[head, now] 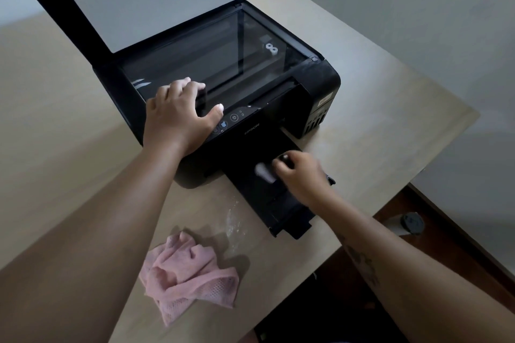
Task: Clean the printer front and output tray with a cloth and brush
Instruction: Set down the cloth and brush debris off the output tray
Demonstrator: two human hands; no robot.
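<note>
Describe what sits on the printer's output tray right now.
The right hand grips a brush, pale bristles blurred, over the output tray. The tray beneath the hand is covered.

Left hand (178,117) spread flat, right hand (302,174) curled.

The left hand (175,117) and right hand (302,174) are bare, and the right forearm (404,256) bears a dark, blurred tattoo (362,262).

Dim, flat light falls across the table (362,92) — soft shadows beside the cloth (189,273), motion blur smearing the right hand (302,174) and brush (264,172), wide-angle bending toward the edges.
</note>
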